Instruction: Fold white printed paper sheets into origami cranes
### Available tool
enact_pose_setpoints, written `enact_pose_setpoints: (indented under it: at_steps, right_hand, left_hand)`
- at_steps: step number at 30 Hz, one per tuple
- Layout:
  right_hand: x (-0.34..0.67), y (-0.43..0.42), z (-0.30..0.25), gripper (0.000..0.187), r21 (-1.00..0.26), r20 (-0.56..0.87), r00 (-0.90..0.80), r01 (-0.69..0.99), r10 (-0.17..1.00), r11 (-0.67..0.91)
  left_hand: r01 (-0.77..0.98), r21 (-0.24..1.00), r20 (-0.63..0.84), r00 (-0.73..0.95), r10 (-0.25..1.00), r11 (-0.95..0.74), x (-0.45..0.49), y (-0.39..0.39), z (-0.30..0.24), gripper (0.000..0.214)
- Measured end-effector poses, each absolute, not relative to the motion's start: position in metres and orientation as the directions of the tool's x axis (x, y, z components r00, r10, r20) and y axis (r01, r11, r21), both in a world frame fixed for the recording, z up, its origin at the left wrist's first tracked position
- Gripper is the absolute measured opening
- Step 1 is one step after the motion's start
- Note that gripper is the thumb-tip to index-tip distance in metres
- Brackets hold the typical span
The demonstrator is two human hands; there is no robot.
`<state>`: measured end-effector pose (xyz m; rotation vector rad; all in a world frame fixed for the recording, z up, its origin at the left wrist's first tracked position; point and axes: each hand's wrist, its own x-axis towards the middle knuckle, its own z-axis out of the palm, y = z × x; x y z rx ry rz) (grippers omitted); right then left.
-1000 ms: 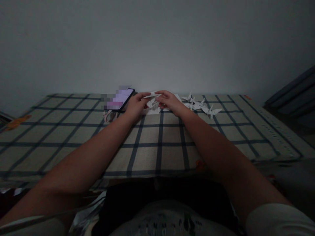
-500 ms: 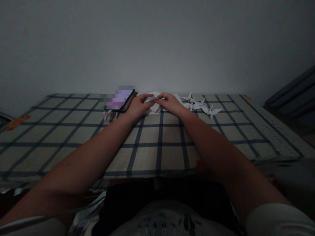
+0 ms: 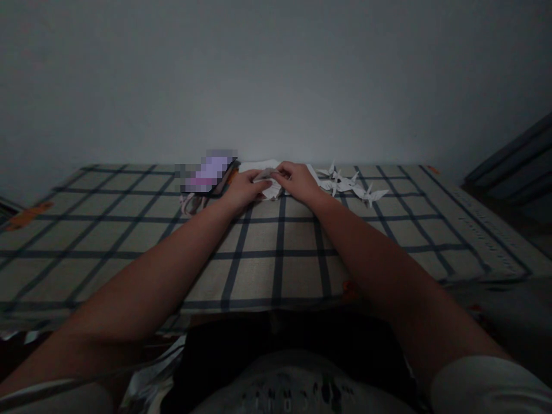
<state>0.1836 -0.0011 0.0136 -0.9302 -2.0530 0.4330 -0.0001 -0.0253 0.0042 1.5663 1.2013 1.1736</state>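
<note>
Head view: to the right of the phone (image 3: pixel 212 171), the held paper (image 3: pixel 266 173) sits between the fingertips of both hands, over the white sheets (image 3: pixel 259 165) that lie beside the phone on the checked surface (image 3: pixel 259 259). The left hand (image 3: pixel 242 188), the one nearer the phone, has its grip pinched on one side of the paper, thumb toward the wearer; the right hand (image 3: pixel 301 181), farther right of the phone, has its grip on the opposite side (its fingertips are partly hidden by their own curl). Well to the right of the phone, beyond the right hand, lies a cluster of folded paper shapes (image 3: pixel 345 184) with pointed tips, and these look finished; they overlap too much to count for sure. The held paper, by contrast, seems only partway folded: it shows as a small creased piece, without spread points like those in the cluster. Which of its folds are done and which are left is too dim and small to tell. The white sheets look mostly unworked, though the hands cover much of them. A pinkish loop (image 3: pixel 190 203) lies at the phone's near edge.
</note>
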Motion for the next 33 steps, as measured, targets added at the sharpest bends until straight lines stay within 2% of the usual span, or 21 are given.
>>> enact_pose_setpoints:
  at_steps: [6, 12, 20, 28, 33]
  right_hand:
    - [0.183, -0.001, 0.013, 0.024, -0.654, 0.554, -0.389, 0.345, 0.736, 0.674]
    - [0.18, -0.003, 0.014, 0.022, -0.706, 0.492, -0.393, 0.342, 0.777, 0.62]
    - [0.179, -0.004, 0.014, 0.023, -0.736, 0.492, -0.392, 0.29, 0.777, 0.612]
    - [0.182, -0.004, 0.015, 0.02, -0.603, 0.596, -0.397, 0.351, 0.698, 0.716]
    - [0.182, -0.005, 0.015, 0.023, -0.605, 0.579, -0.375, 0.397, 0.724, 0.69]
  left_hand:
    - [0.158, 0.965, 0.196, 0.099, 0.976, -0.21, 0.004, -0.03, 0.009, 0.034]
    - [0.063, 0.993, 0.098, 0.008, 0.995, -0.099, 0.007, -0.033, 0.015, 0.044]
    - [-0.005, 0.997, 0.083, -0.004, 0.997, -0.083, 0.003, -0.025, 0.011, 0.05]
    - [-0.045, 0.995, 0.09, 0.079, 0.993, -0.087, 0.003, -0.02, 0.004, 0.032]
    - [-0.078, 0.992, 0.102, 0.095, 0.99, -0.095, 0.004, -0.025, 0.008, 0.031]
